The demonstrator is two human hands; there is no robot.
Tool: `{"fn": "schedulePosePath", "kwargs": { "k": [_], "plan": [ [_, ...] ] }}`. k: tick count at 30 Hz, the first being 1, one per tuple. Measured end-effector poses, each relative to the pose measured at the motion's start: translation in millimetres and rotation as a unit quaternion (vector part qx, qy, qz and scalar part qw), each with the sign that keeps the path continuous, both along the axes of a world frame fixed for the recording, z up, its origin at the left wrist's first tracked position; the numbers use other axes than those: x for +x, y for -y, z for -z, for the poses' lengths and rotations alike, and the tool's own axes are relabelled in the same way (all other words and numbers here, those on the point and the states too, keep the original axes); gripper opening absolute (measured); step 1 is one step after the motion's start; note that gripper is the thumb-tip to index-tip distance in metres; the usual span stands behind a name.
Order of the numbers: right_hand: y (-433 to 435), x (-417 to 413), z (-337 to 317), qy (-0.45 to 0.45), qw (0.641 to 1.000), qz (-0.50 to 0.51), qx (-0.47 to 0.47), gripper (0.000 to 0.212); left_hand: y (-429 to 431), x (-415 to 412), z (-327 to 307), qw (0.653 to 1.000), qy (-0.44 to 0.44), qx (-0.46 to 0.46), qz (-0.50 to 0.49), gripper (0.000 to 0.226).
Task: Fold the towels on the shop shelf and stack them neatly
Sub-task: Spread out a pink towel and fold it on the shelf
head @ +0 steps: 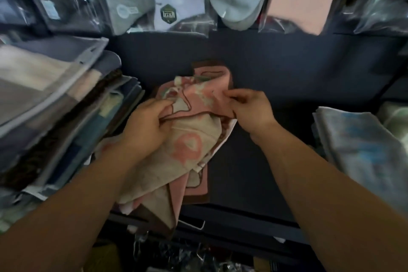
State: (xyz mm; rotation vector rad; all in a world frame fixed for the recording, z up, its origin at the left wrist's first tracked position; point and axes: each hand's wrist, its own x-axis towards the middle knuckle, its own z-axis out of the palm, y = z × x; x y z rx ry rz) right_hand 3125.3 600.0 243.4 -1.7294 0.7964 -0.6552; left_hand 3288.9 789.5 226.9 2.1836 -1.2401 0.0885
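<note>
Nearest the cam, below the pink-and-beige towel [189,146], sat some crinkly plastic-wrapped stuff [187,254], too dark and cropped by the frame edge to ID. The towel itself was bunched up on the dark shelf [265,73], w/ its near end hanging over the shelf's front lip. Under it lay a flat pink piece [198,187] w/ a brown border, mostly covered, so idk if that's a 2nd towel or the same one.

Left hand [148,126] was curled round the towel's left edge, thumb on top, fingers hidden underneath. Right hand [251,110] pinched the towel's right edge btw thumb and fingertips, other fingers tucked out of sight.

Left of the towel was a tall stack of bagged linens [44,95], blurry and running out of frame. Right of the towel was a folded pale blue-ish pile [357,139], partly cut off. Beyond the towel, hanging packs [167,6] lined the back, tops cropped and label unreadable.
</note>
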Motion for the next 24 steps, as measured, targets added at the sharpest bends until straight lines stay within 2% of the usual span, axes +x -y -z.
{"fn": "schedulePosePath", "kwargs": {
  "k": [3, 7, 10, 11, 12, 13, 14, 15, 16, 19, 20, 24],
  "plan": [
    [-4, -10, -15, 0.054, 0.998, 0.03, -0.015, 0.017, -2, -6, -15, 0.993, -0.086, -0.083, 0.003, 0.029],
    [-6, -38, -48, 0.09, 0.99, 0.078, -0.072, 0.031, -1, -11, -46, 0.958, -0.207, -0.197, -0.001, 0.02],
    [-1, -73, -64, 0.156, 0.988, -0.004, 0.017, 0.031, -5, -11, -69, 0.946, -0.246, -0.191, 0.087, 0.01],
    [2, -86, -67, 0.154, 0.987, -0.047, 0.02, 0.054, -7, -11, -75, 0.942, -0.255, -0.169, 0.135, 0.007],
    [3, -98, -70, 0.108, 0.991, -0.075, -0.019, 0.086, -9, -12, -80, 0.938, -0.26, -0.147, 0.175, 0.011],
    [5, -109, -70, 0.042, 0.991, -0.086, -0.093, 0.109, -9, -13, -83, 0.935, -0.261, -0.132, 0.201, 0.014],
    [3, -116, -72, -0.022, 0.98, -0.084, -0.177, 0.117, -8, -15, -87, 0.932, -0.263, -0.126, 0.214, 0.014],
    [0, -120, -73, -0.06, 0.965, -0.06, -0.248, 0.112, -6, -18, -92, 0.932, -0.263, -0.125, 0.218, 0.011],
    [-1, -123, -73, -0.065, 0.948, -0.024, -0.309, 0.097, -4, -20, -97, 0.932, -0.26, -0.128, 0.219, 0.009],
    [-3, -125, -79, 0.03, 0.924, 0.058, -0.377, 0.02, 2, -24, -106, 0.936, -0.252, -0.139, 0.201, 0.019],
    [-3, -125, -82, 0.054, 0.926, 0.072, -0.366, 0.012, 2, -24, -107, 0.94, -0.245, -0.132, 0.196, 0.021],
    [1, -126, -89, 0.068, 0.951, 0.13, -0.271, 0.028, -5, -14, -96, 0.961, -0.192, -0.008, 0.197, 0.031]
  ]
}}
